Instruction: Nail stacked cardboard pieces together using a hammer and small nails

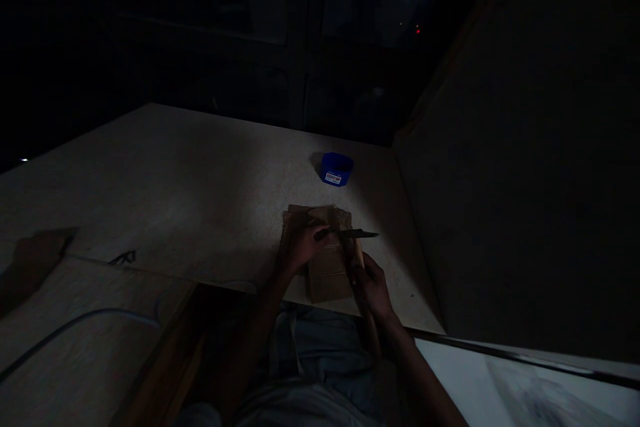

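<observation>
In the dim head view, my left hand is closed on the dark handle of a knife. Its blade points right and crosses the upper end of a wooden stick. My right hand wraps round that stick, which slants down toward my lap. Under both hands lies a piece of folded brown cardboard at the table's near edge. Whether the blade touches the wood is too dark to tell.
A blue open container with a white label stands beyond the cardboard on the pale table. A dark panel rises along the right side. To the left lie a cable, a small dark item and a brown object.
</observation>
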A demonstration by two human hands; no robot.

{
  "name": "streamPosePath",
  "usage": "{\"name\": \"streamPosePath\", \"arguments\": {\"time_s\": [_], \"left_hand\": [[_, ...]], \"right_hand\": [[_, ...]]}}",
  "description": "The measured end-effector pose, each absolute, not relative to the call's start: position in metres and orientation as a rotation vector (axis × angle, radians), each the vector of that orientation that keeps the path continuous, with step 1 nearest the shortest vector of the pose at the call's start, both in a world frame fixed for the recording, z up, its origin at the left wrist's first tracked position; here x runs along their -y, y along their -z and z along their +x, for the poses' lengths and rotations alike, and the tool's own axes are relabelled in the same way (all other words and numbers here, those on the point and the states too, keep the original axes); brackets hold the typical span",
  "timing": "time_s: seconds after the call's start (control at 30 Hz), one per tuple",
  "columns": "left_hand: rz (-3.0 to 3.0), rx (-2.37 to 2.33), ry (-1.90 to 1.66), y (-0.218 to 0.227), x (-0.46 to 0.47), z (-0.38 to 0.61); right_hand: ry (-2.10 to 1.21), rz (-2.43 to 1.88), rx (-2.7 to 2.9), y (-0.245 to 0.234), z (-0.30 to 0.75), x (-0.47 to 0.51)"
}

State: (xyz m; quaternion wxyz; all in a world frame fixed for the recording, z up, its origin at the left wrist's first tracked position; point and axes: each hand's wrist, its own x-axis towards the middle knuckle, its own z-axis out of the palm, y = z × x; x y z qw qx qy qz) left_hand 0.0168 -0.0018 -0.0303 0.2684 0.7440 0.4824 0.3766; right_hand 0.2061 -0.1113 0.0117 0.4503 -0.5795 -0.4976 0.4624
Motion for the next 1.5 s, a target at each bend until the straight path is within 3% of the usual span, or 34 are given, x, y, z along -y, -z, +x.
{"name": "streamPosePath", "arguments": {"time_s": [1.33,1.5], "left_hand": [[1.849,-1.299,-0.832,0.025,-0.015,0.016],[1.953,-1.220,-0.980,0.010,-0.002,0.002]], "right_hand": [[-1.223,-1.458,1.235,0.010,0.203,0.124],[-1.257,-1.399,1.148,-0.001,0.201,0.127]]}}
